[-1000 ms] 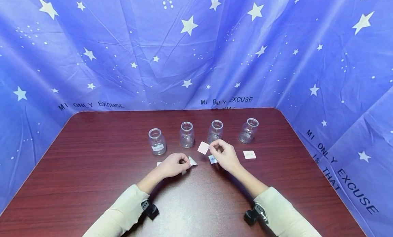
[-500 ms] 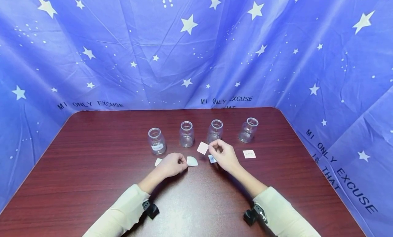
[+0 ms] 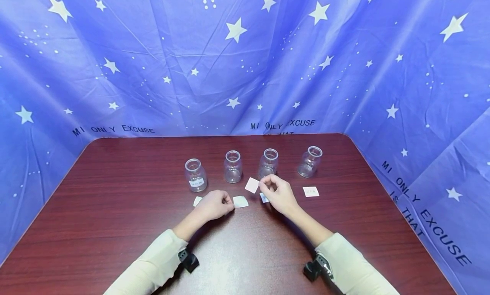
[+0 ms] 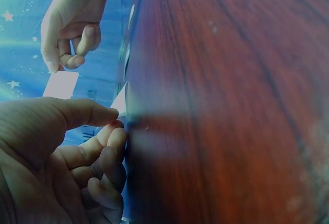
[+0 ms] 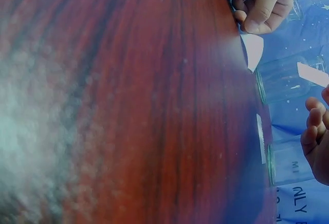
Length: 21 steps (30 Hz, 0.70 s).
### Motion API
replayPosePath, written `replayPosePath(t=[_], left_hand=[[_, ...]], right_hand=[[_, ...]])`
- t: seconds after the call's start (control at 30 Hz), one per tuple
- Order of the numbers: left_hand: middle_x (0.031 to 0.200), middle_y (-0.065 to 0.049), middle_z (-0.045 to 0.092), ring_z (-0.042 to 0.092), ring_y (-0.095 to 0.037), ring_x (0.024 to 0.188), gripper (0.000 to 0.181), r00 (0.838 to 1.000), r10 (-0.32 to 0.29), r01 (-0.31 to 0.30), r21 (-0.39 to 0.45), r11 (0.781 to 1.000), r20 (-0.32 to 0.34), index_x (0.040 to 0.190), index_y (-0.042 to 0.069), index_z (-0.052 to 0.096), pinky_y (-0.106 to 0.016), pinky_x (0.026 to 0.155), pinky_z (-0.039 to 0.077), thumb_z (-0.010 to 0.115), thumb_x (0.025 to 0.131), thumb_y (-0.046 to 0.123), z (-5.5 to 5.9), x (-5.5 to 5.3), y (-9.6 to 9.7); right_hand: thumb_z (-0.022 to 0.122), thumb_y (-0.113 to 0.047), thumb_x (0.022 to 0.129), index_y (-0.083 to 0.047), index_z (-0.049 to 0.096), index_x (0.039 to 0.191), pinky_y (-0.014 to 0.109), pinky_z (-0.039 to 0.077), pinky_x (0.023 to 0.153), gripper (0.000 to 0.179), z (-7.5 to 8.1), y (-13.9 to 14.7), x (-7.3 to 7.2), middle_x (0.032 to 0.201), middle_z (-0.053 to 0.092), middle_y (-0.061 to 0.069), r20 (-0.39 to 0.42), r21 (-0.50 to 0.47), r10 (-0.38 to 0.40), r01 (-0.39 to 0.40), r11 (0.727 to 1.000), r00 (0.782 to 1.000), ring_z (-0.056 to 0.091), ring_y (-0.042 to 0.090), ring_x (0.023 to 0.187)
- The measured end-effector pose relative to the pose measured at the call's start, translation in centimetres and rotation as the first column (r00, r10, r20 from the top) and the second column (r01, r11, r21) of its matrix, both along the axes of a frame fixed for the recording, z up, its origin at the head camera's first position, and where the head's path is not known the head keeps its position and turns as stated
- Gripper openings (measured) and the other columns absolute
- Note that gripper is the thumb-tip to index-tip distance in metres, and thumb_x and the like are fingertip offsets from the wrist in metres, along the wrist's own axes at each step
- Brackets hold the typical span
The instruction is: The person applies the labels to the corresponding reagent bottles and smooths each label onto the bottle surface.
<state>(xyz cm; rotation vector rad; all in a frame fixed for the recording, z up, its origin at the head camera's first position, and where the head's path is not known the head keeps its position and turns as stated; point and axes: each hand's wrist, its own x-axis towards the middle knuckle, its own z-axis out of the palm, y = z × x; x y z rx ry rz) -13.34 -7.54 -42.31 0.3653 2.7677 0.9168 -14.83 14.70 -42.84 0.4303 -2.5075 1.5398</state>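
My right hand pinches a small white square label by its right edge, in front of the third glass jar. Lower down on the left, the thumb and fingertips of my left hand pinch the edge of a pale, curled slip of paper close over the table. In the left wrist view that slip shows as a small white triangle beyond the thumb tip. Partly under my right hand lies a label with dark writing. Another white piece peeks out behind my left hand.
A jar with a written label stuck on it stands leftmost in the row. Two more glass jars, one second from left and one far right, are bare. A pinkish written label lies at right on the brown table.
The slip at my left fingertips has gone from a folded triangle to a wider, flatter shape. Both hands stay nearly where they were, the white label still in my right.
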Motion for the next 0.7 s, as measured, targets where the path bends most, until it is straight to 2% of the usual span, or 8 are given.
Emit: replayPosePath(t=[0.27,0.7], left_hand=[[0.053,0.010,0.055,0.051,-0.006,0.058,0.011,1.000,-0.002,0.002,0.011,1.000,0.004,0.069,0.017,0.061,-0.025,0.061,0.042,0.066,0.078,0.021,0.11,0.12,-0.07],[0.052,0.008,0.055,0.050,-0.006,0.053,0.007,1.000,0.014,-0.015,0.096,0.995,0.016,0.071,0.016,0.060,-0.022,0.057,0.040,0.061,0.078,0.019,0.51,0.13,-0.34]], right_hand=[[0.059,-0.009,0.087,-0.009,0.065,0.085,0.019,0.032,0.045,0.006,0.05,-0.04,0.09,0.065,0.056,0.000,-0.008,0.007,0.001,-0.001,1.000,1.000,0.038,0.002,0.049],[0.060,-0.010,0.087,-0.010,0.066,0.084,0.018,0.033,0.046,0.006,0.06,-0.27,0.33,0.063,0.055,-0.002,-0.030,0.029,0.007,-0.006,1.000,1.000,0.040,0.003,0.050]])
